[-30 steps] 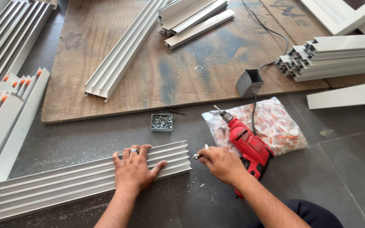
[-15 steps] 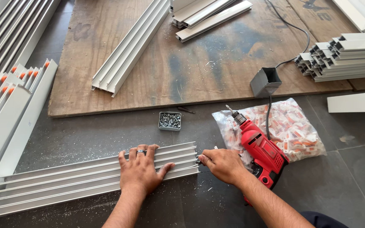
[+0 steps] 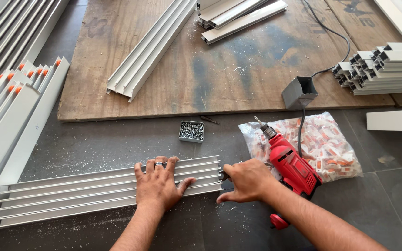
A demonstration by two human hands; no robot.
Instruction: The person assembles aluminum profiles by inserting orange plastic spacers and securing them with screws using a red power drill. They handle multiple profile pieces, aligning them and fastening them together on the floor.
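Fingers point(image 3: 157, 168) of the left hand point(image 3: 160, 188) lie spread, pressing the ribbed aluminium profile point(image 3: 94, 190) on the floor. Right hand point(image 3: 246, 180) curls at the profile's right end, pinching something small, unidentifiable. Red drill point(image 3: 291, 167) lies just right; screw box point(image 3: 191, 131) above.

Left hand point(image 3: 160, 187) flat, right hand point(image 3: 246, 180) curled
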